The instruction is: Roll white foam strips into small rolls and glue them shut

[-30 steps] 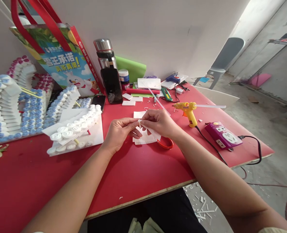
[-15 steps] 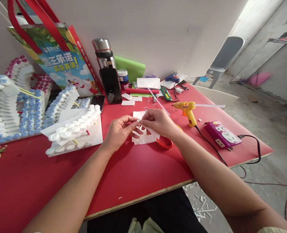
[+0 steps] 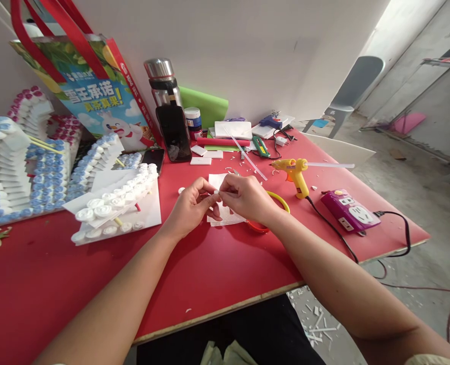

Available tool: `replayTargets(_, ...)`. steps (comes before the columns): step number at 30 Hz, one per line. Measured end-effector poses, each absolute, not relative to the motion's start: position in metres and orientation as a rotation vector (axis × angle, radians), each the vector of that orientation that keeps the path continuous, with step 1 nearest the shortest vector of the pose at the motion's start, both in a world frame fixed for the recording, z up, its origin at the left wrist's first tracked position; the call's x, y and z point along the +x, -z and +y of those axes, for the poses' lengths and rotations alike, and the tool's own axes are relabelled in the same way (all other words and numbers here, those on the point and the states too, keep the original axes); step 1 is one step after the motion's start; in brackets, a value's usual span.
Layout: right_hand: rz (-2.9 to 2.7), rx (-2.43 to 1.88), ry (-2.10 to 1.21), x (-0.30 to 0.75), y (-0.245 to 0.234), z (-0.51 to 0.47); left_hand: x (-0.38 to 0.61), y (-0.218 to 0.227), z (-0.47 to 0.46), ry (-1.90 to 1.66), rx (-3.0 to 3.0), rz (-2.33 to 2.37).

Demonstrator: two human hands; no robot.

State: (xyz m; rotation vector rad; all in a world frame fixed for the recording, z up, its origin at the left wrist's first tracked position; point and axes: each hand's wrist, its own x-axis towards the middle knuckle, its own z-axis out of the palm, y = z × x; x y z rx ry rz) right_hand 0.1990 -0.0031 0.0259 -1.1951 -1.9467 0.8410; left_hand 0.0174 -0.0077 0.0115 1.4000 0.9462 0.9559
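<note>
Over the table's middle, the fingertips of my left hand (image 3: pixel 190 207) and my right hand (image 3: pixel 246 195) meet in a pinch. Between them is a small piece of white paper (image 3: pixel 216 192), mostly hidden by the fingers. White paper sheets (image 3: pixel 218 179) lie flat under both hands. Beside my right wrist are scissors (image 3: pixel 283 198) with a yellow and a red handle loop, partly covered by that hand. A small white paper rosette (image 3: pixel 181 190) rests on the table just left of my left hand.
On the red table (image 3: pixel 210 268), a white model with paper rosettes (image 3: pixel 113 203) stands left. A yellow glue gun (image 3: pixel 295 175) and purple power strip (image 3: pixel 350 210) lie right, with cables. Behind are a steel flask (image 3: pixel 159 71), a phone (image 3: pixel 174 134) and a green cutter (image 3: pixel 261 146).
The white strip that hung below my right hand no longer shows; only a small bit is visible at the fingertips. My hands shifted slightly, uncovering the rosette and more of the scissors.
</note>
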Motion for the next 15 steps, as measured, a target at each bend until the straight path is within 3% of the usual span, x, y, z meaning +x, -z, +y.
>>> replayTargets(9, -1.102, -0.913, -2.016, 0.205, -0.027, 0.01, 0.015, -0.017, -0.006, -1.102, 1.429, 0.967)
replayTargets(15, -0.996, -0.817, -2.159, 0.205, -0.024, 0.012, 0.014, -0.013, -0.005, -1.127, 1.431, 0.972)
